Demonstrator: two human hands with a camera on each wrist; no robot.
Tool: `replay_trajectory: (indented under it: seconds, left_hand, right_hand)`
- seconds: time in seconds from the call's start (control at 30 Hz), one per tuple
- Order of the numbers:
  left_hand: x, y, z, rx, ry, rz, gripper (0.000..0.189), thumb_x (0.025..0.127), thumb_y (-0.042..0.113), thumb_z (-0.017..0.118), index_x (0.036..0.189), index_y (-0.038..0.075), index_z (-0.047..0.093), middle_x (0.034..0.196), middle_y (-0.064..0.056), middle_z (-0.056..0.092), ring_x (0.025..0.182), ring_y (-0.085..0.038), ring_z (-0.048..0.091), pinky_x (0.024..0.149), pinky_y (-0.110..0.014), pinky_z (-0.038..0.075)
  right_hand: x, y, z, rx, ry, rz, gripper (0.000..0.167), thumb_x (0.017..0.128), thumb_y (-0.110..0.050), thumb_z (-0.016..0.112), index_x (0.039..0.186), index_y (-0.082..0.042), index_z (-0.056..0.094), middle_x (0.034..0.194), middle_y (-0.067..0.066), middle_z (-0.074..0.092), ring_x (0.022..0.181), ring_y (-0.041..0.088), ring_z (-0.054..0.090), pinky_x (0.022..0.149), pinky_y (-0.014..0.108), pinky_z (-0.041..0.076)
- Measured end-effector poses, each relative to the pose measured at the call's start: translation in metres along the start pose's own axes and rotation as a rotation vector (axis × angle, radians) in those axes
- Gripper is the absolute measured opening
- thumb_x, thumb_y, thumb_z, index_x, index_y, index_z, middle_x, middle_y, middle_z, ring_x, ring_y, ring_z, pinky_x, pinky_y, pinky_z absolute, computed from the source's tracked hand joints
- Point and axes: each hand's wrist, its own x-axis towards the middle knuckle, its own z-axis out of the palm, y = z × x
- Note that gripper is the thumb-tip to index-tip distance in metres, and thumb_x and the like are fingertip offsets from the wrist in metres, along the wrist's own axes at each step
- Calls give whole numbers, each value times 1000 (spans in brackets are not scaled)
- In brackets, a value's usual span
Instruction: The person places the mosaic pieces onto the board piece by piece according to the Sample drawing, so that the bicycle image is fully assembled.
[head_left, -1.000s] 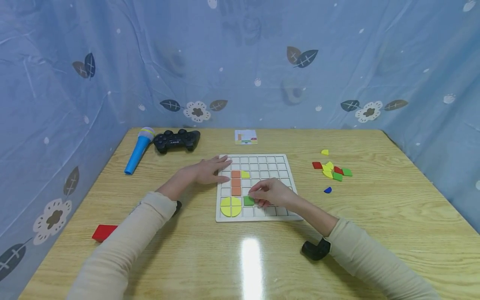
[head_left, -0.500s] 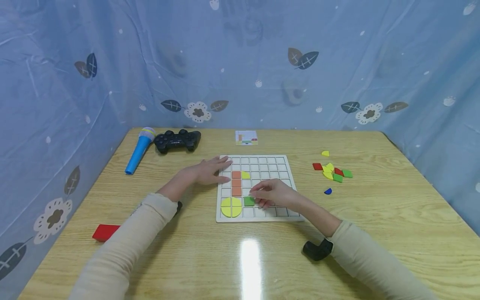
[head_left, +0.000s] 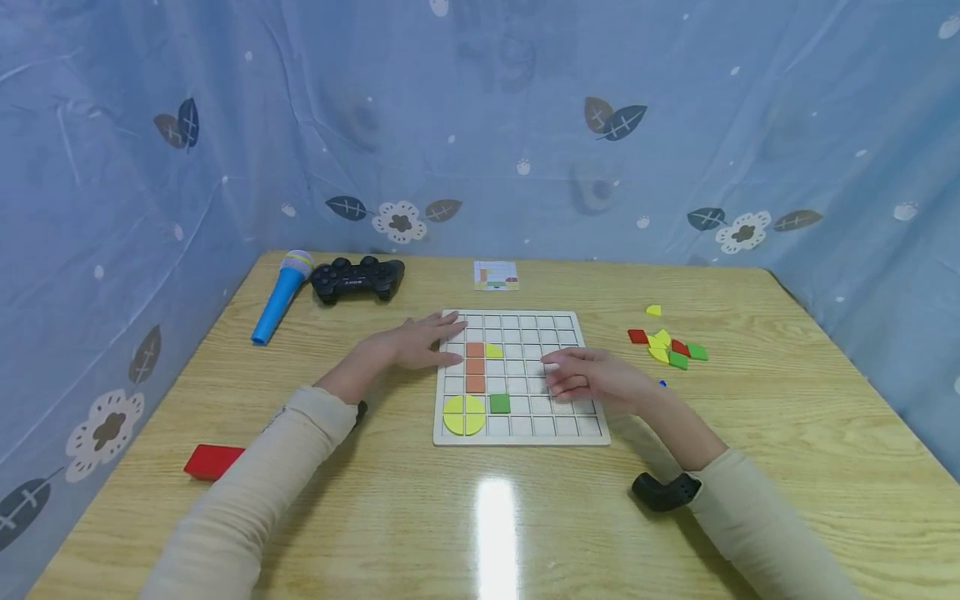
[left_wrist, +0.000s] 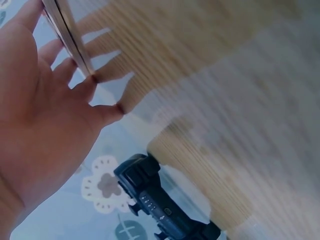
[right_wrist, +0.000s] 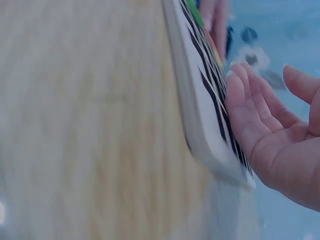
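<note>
A white grid board [head_left: 522, 436] lies on the wooden table. My left hand [head_left: 417, 342] rests on its left edge with fingers spread; the left wrist view shows the fingertips [left_wrist: 86, 88] at the board's side. Over the board's right part hovers my right hand [head_left: 600, 379], fingers loosely bent and holding nothing. In the right wrist view, its thumb [right_wrist: 301, 82] is apart from the fingers. A green square tile [head_left: 499, 404] sits in a cell right of a yellow circle of quarter tiles [head_left: 464, 415]. Orange square tiles [head_left: 475, 367] form a column, beside a yellow quarter tile [head_left: 493, 351].
Right of the board lie loose red, yellow and green tiles [head_left: 678, 360], with a mostly hidden blue piece [head_left: 663, 383]. Behind it is a pattern card [head_left: 496, 276]. A toy microphone [head_left: 279, 302], game controller [head_left: 357, 279] and red block [head_left: 213, 462] are at left.
My right hand has let go of the green square tile and moved right, away from it. The tile stays in its cell. My left hand keeps its place on the board.
</note>
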Motion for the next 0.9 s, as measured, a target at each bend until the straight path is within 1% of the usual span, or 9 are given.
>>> replay_trajectory:
  seconds: [0.07, 0.13, 0.23, 0.3, 0.4, 0.5, 0.63, 0.77, 0.9]
  left_hand:
    - [0, 0, 0, 0, 2, 2, 72, 98, 50, 44, 155, 17, 14, 159, -7, 3, 144, -31, -1, 109, -60, -2]
    - [0, 1, -1, 3, 2, 2, 72, 98, 50, 44, 155, 17, 14, 159, -7, 3, 143, -31, -1, 109, -60, -2]
    - [0, 1, -1, 7, 0, 1, 72, 98, 50, 44, 155, 17, 14, 159, -8, 3, 143, -32, -1, 109, -60, -2]
    - [0, 2, -1, 8, -2, -6, 72, 98, 49, 44, 155, 17, 14, 159, -7, 3, 143, -31, -1, 109, -59, -2]
    - [-1, 3, -1, 10, -2, -14, 71, 98, 50, 44, 155, 18, 14, 159, -7, 3, 143, -31, -1, 109, -59, -2]
    - [-1, 3, 0, 20, 1, -22, 71, 98, 51, 43, 155, 19, 14, 159, -6, 3, 144, -30, 0, 110, -58, -1]
    - [-2, 2, 1, 25, 3, -24, 71, 98, 51, 43, 155, 19, 14, 159, -6, 3, 144, -30, 1, 110, -58, -1]
    - [-3, 4, 1, 23, 5, -16, 71, 98, 50, 43, 155, 18, 14, 159, -7, 4, 144, -31, 1, 110, -58, -1]
    - [-4, 4, 0, 21, 11, -11, 71, 99, 49, 44, 155, 17, 15, 159, -8, 5, 143, -31, 2, 110, -59, 0]
  right_hand:
    - [-5, -1, -12, 34, 19, -11, 47, 103, -11, 44, 141, 13, 30, 105, 12, 65, 89, 17, 65, 86, 33, 52]
    - [-11, -2, -23, 71, 49, -19, 49, 103, -13, 43, 143, 12, 26, 104, 11, 66, 90, 17, 66, 87, 33, 51]
    - [-21, -3, -39, 144, 100, -38, 48, 104, -16, 43, 143, 9, 28, 100, 9, 67, 90, 17, 67, 87, 33, 51]
    - [-28, -4, -50, 172, 128, -62, 41, 104, -20, 42, 138, 3, 39, 98, 8, 68, 91, 18, 67, 88, 33, 50]
    - [-38, -3, -66, 194, 142, -110, 29, 105, -21, 40, 124, -8, 57, 99, 8, 68, 94, 19, 67, 88, 31, 50]
    - [-48, -2, -81, 236, 126, -142, 30, 105, -21, 38, 113, -17, 66, 102, 8, 68, 98, 20, 66, 89, 30, 49]
    - [-59, 1, -98, 296, 106, -164, 32, 105, -20, 37, 113, -15, 67, 106, 10, 68, 100, 21, 65, 90, 31, 48]
    - [-70, 3, -112, 334, 114, -194, 34, 105, -18, 36, 112, -14, 69, 104, 8, 69, 99, 19, 65, 90, 31, 49]
    - [-81, 2, -125, 415, 128, -209, 35, 105, -17, 36, 110, -11, 70, 102, 9, 69, 97, 20, 65, 90, 32, 49]
